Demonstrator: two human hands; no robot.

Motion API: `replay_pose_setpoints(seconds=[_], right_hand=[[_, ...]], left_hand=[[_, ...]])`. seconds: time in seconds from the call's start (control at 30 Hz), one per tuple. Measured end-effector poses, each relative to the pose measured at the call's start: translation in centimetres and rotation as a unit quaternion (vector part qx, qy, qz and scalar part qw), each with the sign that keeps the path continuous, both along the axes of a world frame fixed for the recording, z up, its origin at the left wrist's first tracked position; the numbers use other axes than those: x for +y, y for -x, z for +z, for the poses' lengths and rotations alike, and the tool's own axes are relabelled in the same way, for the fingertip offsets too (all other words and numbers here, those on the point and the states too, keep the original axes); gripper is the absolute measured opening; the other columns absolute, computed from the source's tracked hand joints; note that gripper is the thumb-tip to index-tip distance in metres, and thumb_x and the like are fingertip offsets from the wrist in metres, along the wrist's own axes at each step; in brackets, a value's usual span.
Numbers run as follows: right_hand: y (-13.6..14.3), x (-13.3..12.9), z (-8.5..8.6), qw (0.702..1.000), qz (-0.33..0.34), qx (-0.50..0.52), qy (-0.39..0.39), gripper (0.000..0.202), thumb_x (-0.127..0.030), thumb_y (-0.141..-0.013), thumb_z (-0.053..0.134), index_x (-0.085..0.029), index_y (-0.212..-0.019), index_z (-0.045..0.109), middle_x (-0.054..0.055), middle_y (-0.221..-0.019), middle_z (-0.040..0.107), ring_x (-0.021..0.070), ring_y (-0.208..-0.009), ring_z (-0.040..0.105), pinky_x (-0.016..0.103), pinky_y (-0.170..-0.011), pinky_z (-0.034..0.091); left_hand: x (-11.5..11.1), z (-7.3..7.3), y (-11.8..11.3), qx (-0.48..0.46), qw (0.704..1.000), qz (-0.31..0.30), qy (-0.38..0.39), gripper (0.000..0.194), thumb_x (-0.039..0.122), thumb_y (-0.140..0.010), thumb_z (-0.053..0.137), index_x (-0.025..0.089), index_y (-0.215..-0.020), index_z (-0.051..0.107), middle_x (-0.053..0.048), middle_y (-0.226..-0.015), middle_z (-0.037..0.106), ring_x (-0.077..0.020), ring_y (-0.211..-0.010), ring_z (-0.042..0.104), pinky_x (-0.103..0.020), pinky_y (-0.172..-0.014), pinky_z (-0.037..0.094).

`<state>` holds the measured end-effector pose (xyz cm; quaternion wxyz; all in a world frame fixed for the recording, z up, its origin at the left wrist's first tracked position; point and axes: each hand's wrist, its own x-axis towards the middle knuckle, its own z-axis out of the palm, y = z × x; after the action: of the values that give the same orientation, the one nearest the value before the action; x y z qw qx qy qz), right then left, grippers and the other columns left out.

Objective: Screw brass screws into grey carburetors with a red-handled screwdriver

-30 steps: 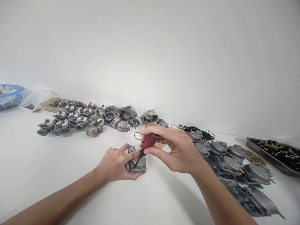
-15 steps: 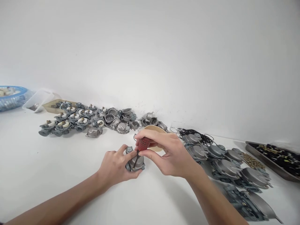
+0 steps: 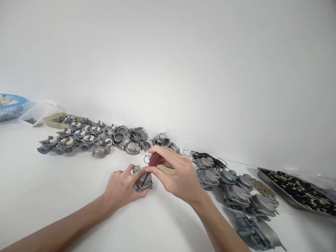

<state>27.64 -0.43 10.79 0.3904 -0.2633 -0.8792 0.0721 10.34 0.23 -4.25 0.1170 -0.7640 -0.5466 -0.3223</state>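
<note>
Just below the middle of the frame, the left hand [image 3: 121, 185] is gripping a gray metal part [image 3: 145, 182] on the worktop [image 3: 65, 185]. The right hand [image 3: 175, 173] is gripping a red screwdriver [image 3: 154, 159], which is leaning down onto it.

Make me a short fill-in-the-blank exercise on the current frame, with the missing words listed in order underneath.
1. The left hand holds a metal part while the right hand grips a screwdriver with a ____ handle.
2. The basket at one edge of the picture has a ____ rim.
3. The dark grey tray lies toward the ____ edge of the picture.

Missing words: red; blue; right.
</note>
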Motion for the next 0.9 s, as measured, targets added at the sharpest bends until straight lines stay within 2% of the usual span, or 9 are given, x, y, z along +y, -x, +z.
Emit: replay_pose_setpoints(seconds=[0.1,0.2,0.3,0.4,0.5,0.6,0.73,0.83,0.9], right_hand=[[-1.1,0.5,1.2,0.997,-0.036,0.073,-0.012,0.024,-0.02,-0.086,0.079,-0.022,-0.106,0.067,0.0,-0.084,0.075,0.014,-0.074,0.072,0.025,-0.072,0.065],[-3.0,1.4,1.9,0.975,-0.149,0.152,-0.062,0.023,-0.026,-0.082,0.083,-0.021,-0.097,0.067,0.002,-0.086,0.076,0.0161,-0.074,0.074,0.025,-0.066,0.064],[-4.8,2.4,0.4,0.96,-0.227,0.155,-0.046,0.023,-0.032,-0.083,0.083,-0.021,-0.093,0.065,0.003,-0.086,0.076,0.0176,-0.076,0.074,0.027,-0.068,0.065],[-5.9,3.3,-3.6,0.977,-0.205,0.06,0.026,0.018,-0.034,-0.09,0.075,-0.02,-0.09,0.063,0.006,-0.09,0.076,0.0187,-0.077,0.076,0.03,-0.072,0.066],[-5.9,3.9,-8.2,0.985,-0.166,-0.001,0.036,0.013,-0.031,-0.096,0.065,-0.021,-0.089,0.062,0.008,-0.094,0.075,0.0184,-0.079,0.074,0.029,-0.07,0.065],[-5.3,4.4,-11.5,0.989,-0.13,-0.051,0.049,0.016,-0.031,-0.096,0.064,-0.021,-0.084,0.065,0.008,-0.092,0.074,0.0188,-0.079,0.071,0.029,-0.069,0.061],[-4.8,5.2,-13.3,0.989,-0.104,-0.085,0.07,0.017,-0.028,-0.098,0.059,-0.021,-0.089,0.072,0.009,-0.095,0.075,0.0212,-0.086,0.072,0.034,-0.078,0.06],[-5.0,5.3,-13.0,0.989,-0.095,-0.078,0.082,0.02,-0.03,-0.1,0.057,-0.022,-0.097,0.075,0.011,-0.102,0.076,0.0243,-0.093,0.073,0.04,-0.085,0.061],[-5.2,4.8,-12.4,0.99,-0.093,-0.057,0.089,0.027,-0.035,-0.103,0.051,-0.021,-0.108,0.074,0.013,-0.107,0.076,0.0262,-0.101,0.072,0.043,-0.091,0.06]], left_hand=[[0.5,0.1,0.5,-0.002,0.998,-0.031,0.054,0.057,0.057,-0.08,0.074,0.039,-0.135,0.067,-0.006,-0.109,0.072,-0.0207,-0.059,0.069,-0.031,-0.053,0.05],[1.0,0.4,1.2,-0.022,0.989,-0.102,0.106,0.072,0.05,-0.08,0.075,0.044,-0.148,0.053,-0.005,-0.126,0.068,-0.0261,-0.078,0.074,-0.036,-0.066,0.057],[1.5,0.7,2.0,-0.078,0.969,-0.18,0.152,0.09,0.041,-0.077,0.078,0.042,-0.156,0.036,-0.004,-0.131,0.065,-0.0281,-0.092,0.073,-0.039,-0.079,0.058],[1.9,0.9,3.0,-0.128,0.941,-0.249,0.188,0.095,0.038,-0.073,0.082,0.037,-0.154,0.032,-0.003,-0.133,0.065,-0.0269,-0.097,0.071,-0.039,-0.088,0.056],[2.2,0.8,3.8,-0.145,0.919,-0.309,0.197,0.084,0.04,-0.071,0.085,0.034,-0.143,0.042,-0.002,-0.135,0.064,-0.0263,-0.098,0.071,-0.039,-0.094,0.053],[2.0,0.7,3.8,-0.149,0.904,-0.354,0.188,0.078,0.04,-0.07,0.086,0.033,-0.137,0.046,-0.002,-0.132,0.066,-0.0275,-0.104,0.07,-0.038,-0.098,0.051],[1.4,0.8,3.1,-0.144,0.89,-0.389,0.189,0.077,0.041,-0.072,0.086,0.033,-0.138,0.047,-0.002,-0.132,0.066,-0.0283,-0.111,0.068,-0.036,-0.096,0.052],[1.1,1.1,2.9,-0.141,0.879,-0.412,0.196,0.081,0.042,-0.077,0.085,0.035,-0.145,0.043,-0.003,-0.144,0.06,-0.0304,-0.123,0.063,-0.038,-0.103,0.05],[1.0,1.2,3.0,-0.153,0.873,-0.405,0.224,0.086,0.046,-0.079,0.085,0.038,-0.151,0.039,-0.004,-0.149,0.056,-0.0326,-0.125,0.062,-0.042,-0.104,0.049]])
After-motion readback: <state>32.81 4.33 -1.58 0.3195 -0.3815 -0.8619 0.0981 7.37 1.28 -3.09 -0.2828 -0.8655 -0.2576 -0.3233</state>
